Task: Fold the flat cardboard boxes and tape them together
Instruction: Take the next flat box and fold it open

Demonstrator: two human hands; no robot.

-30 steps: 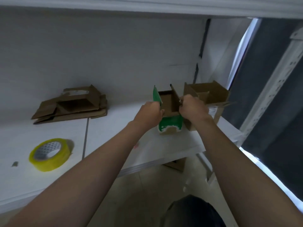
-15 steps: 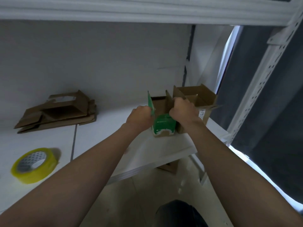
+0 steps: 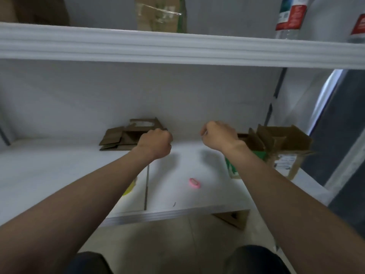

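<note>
Head-worn view, forward-down onto shelf (image 3: 59,175)

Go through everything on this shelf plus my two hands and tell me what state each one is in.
Left hand: curled, nothing visibly held.
Right hand: curled, nothing visibly held.
Brown flat cardboard stack: unassembled, lying flat.
Green-printed cardboard box: erected, top flaps up.
Plain brown cardboard box: erected, top open.
Yellow tape roll: lying, mostly hidden behind forearm.
Small pink ring: lying flat.

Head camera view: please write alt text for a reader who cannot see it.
A person's left hand and right hand, fingers curled, visibly holding nothing, hover over a white shelf. Flattened brown cardboard boxes lie behind the left hand; an open green-printed cardboard box and an open brown cardboard box stand at the right.
</note>
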